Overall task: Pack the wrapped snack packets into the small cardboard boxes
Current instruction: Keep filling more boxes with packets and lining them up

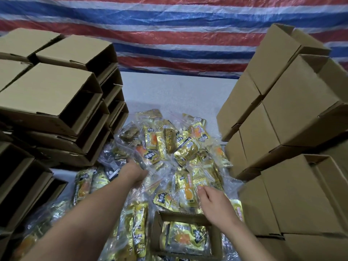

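Note:
A heap of gold and black wrapped snack packets [180,147] in clear bags covers the middle of the white table. A small open cardboard box [156,232] sits at the bottom centre with gold packets [185,238] lying inside. My left hand [134,171] reaches forward into the heap, fingers buried under a clear bag of packets [148,157] and closed on it. My right hand [212,200] hovers just beyond the box's far edge, fingers curled and touching a gold packet [190,193] on the heap; a grip on it is not visible.
Stacks of empty open-sided cardboard boxes [62,102] rise on the left. Closed cardboard boxes [293,117] are piled high on the right. A red, white and blue striped tarp [169,31] hangs behind. Bare white table [173,95] shows beyond the heap.

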{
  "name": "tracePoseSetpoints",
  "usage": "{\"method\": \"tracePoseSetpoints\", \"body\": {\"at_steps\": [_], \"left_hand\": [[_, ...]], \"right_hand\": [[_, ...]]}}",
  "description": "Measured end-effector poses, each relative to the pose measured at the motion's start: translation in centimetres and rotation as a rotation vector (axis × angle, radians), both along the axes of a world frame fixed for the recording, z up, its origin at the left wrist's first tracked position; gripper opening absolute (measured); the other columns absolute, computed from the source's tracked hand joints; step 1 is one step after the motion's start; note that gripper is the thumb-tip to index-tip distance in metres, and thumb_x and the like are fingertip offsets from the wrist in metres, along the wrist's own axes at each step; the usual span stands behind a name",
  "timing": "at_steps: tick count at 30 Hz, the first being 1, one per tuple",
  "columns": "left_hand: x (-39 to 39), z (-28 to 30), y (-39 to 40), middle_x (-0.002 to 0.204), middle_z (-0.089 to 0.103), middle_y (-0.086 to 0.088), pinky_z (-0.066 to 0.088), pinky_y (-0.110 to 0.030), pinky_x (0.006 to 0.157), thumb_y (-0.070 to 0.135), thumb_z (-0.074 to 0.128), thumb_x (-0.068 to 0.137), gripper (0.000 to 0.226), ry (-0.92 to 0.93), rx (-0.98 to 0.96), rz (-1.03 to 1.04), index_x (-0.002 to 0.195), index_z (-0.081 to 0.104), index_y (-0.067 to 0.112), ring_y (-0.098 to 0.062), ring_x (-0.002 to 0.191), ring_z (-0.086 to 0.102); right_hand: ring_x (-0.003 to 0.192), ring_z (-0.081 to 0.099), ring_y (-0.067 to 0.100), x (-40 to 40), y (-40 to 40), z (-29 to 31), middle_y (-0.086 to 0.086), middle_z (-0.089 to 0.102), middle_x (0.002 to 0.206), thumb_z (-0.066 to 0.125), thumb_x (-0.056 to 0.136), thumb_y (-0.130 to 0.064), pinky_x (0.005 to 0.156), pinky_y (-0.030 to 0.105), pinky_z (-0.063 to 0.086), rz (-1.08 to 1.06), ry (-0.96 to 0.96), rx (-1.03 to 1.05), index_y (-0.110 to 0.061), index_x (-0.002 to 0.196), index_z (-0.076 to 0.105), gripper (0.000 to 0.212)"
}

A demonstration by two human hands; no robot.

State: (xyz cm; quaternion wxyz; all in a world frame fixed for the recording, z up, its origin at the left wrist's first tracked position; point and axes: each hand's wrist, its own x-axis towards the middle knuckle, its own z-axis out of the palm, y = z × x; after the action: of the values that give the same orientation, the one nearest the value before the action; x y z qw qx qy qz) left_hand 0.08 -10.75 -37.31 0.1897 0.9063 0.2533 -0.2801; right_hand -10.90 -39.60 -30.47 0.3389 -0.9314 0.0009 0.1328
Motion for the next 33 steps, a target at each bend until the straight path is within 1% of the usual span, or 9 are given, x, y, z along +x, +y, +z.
{"method": "tracePoseSetpoints", "body": {"at_steps": [4,8,11,16,21,24,27,30,33], "left_hand": [[0.0,-1.8,0.2,0.143,0.048,-0.025,0.053,-0.045,0.093,0.052,0.068,0.087,0.110,-0.011,-0.004,0.049,0.157,-0.007,0.011,-0.039,0.121,0.057],[-1.0,-2.4,0.0,0.140,0.047,-0.025,0.056,-0.037,0.064,0.046,0.066,0.090,0.101,-0.047,-0.048,0.108,0.158,-0.004,0.022,-0.033,0.095,0.063],[-1.8,-2.3,-0.3,0.107,0.057,-0.016,0.042,-0.024,0.037,0.042,0.067,0.090,0.098,-0.087,-0.054,0.104,0.157,-0.003,0.026,-0.017,0.063,0.057],[-4.2,-2.3,-1.3,0.127,0.061,-0.015,0.057,-0.042,0.086,0.048,0.070,0.087,0.102,-0.102,-0.087,0.008,0.157,-0.001,0.024,-0.030,0.102,0.066],[-5.2,-2.3,-2.2,0.152,0.040,-0.020,0.047,-0.049,0.105,0.065,0.068,0.080,0.109,-0.020,-0.083,-0.045,0.157,0.007,0.017,-0.039,0.131,0.050],[-3.6,-1.4,-2.3,0.152,0.036,-0.027,0.052,-0.048,0.095,0.072,0.063,0.080,0.113,-0.016,-0.108,0.098,0.155,0.006,0.010,-0.041,0.127,0.054],[-3.5,-1.0,-2.4,0.126,0.058,-0.025,0.059,-0.036,0.058,0.049,0.076,0.082,0.107,-0.051,-0.143,0.198,0.152,0.005,0.011,-0.030,0.088,0.070],[-4.5,-1.6,-2.7,0.095,0.062,-0.016,0.063,-0.038,0.062,0.016,0.075,0.083,0.102,-0.080,-0.080,0.197,0.154,0.001,0.011,-0.022,0.073,0.067],[-5.2,-1.2,-2.8,0.088,0.059,-0.008,0.059,-0.035,0.060,0.018,0.076,0.081,0.100,-0.107,-0.096,0.157,0.154,0.008,0.011,-0.019,0.072,0.064]], "right_hand": [[0.063,0.053,0.009,0.2,-0.7,-0.3,-0.004,0.052,0.060,0.037,0.103,-0.047,0.062,0.033,0.043,-0.036,0.001,0.028,-0.023,0.063,0.047,0.047],[0.064,0.056,0.010,0.4,-1.6,-0.7,0.000,0.059,0.065,0.037,0.103,-0.048,0.066,0.036,0.047,-0.064,0.036,0.016,-0.019,0.070,0.056,0.047],[0.065,0.055,0.012,0.8,-1.5,-0.6,-0.001,0.057,0.065,0.037,0.103,-0.046,0.064,0.036,0.044,-0.075,0.035,0.018,-0.020,0.068,0.052,0.046],[0.057,0.049,0.014,1.7,-0.2,-0.2,-0.003,0.049,0.059,0.036,0.104,-0.045,0.058,0.036,0.039,-0.040,0.015,0.042,-0.019,0.063,0.045,0.049],[0.053,0.045,0.009,1.5,1.0,-0.2,-0.004,0.048,0.057,0.035,0.104,-0.046,0.056,0.034,0.039,-0.008,0.037,0.073,-0.020,0.064,0.047,0.049],[0.056,0.048,0.011,1.0,1.3,0.0,-0.004,0.050,0.060,0.034,0.104,-0.048,0.057,0.033,0.040,-0.007,0.062,0.065,-0.020,0.065,0.048,0.050],[0.058,0.050,0.013,0.3,1.3,0.2,-0.003,0.050,0.061,0.034,0.104,-0.049,0.059,0.036,0.042,-0.003,0.071,0.072,-0.020,0.066,0.048,0.050],[0.059,0.052,0.016,0.0,0.9,0.6,-0.003,0.052,0.061,0.037,0.104,-0.048,0.062,0.040,0.045,-0.018,0.076,0.067,-0.020,0.066,0.049,0.048],[0.057,0.051,0.012,0.1,0.0,1.1,-0.005,0.052,0.058,0.040,0.103,-0.045,0.060,0.038,0.044,-0.038,0.074,0.061,-0.022,0.065,0.050,0.045]]}}
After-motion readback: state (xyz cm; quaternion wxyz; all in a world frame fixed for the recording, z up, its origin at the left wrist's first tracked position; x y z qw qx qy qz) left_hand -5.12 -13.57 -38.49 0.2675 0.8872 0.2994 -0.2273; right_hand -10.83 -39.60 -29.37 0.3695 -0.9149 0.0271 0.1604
